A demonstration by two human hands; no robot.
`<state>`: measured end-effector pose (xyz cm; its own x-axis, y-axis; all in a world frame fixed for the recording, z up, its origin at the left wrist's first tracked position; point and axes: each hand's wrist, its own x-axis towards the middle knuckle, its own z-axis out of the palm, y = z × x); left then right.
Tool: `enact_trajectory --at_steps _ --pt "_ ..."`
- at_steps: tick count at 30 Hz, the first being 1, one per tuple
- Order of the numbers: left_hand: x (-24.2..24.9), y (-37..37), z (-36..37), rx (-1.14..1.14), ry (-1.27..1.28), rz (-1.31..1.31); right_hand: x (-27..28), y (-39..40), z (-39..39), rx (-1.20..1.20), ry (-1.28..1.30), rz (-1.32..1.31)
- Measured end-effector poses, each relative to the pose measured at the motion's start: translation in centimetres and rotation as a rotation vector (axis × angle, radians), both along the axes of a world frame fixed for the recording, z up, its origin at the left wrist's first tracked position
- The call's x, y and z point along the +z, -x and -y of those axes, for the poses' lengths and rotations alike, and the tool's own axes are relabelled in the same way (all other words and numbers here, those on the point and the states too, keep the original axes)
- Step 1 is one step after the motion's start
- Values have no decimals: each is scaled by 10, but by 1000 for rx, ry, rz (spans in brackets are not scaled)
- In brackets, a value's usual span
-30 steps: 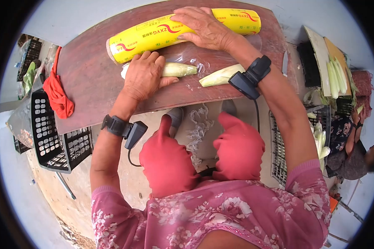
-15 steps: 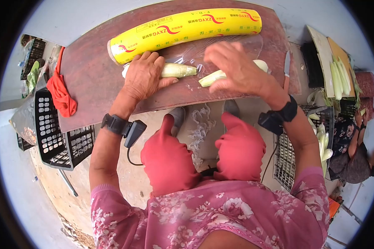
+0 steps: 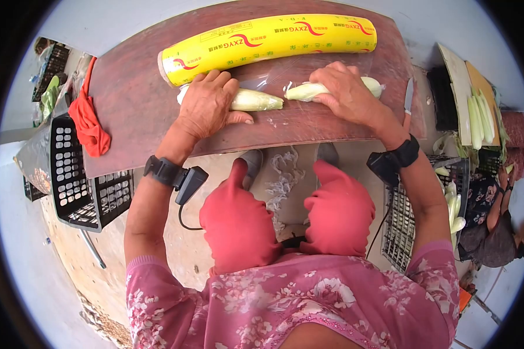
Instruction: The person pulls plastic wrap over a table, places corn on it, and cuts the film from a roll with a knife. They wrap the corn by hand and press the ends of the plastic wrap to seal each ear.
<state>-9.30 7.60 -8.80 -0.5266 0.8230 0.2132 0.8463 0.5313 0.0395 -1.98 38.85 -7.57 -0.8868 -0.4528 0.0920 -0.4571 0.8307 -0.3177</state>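
"Near the upper middle of the frame, what are the hands on?"

"Two tapered, pale green vegetables, lying end to end: the left vegetable point(image 3: 256, 101) and the right vegetable point(image 3: 303, 91), narrow tips close but apart."

"And the hands?"

"The left hand point(image 3: 208, 103) lies over the left vegetable, fingers bent and held together, thumb stretched toward the right. The right hand point(image 3: 350, 96) curls round the right vegetable, fingers on the upper side, thumb on the lower. How hard either one presses, I can't tell."

"Is that plastic beside them?"

"Yes, clear cling film point(image 3: 266, 77), spread just below the yellow cling film roll point(image 3: 268, 42) printed ZXYG. Whether it runs under both vegetables, I can't make out."

"What else is on the table?"

"Near the right edge of the reddish-brown table point(image 3: 134, 110) lies a knife point(image 3: 409, 96), blade toward the top of the frame. A red cloth point(image 3: 91, 131) hangs at the left edge."

"Farther out?"

"A black crate point(image 3: 70, 168) at centre left, a second crate point(image 3: 397, 227) at lower right, and another person point(image 3: 495, 235) at far right."
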Motion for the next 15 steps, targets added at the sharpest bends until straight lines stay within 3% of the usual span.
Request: enact_trajectory --at_steps 8,15 --pt "0 -1 0 21 -9 2 13 -5 -4 -34 -50 120" --pt "-1 0 -1 14 -7 -5 -3 -22 -7 44 16 -136"
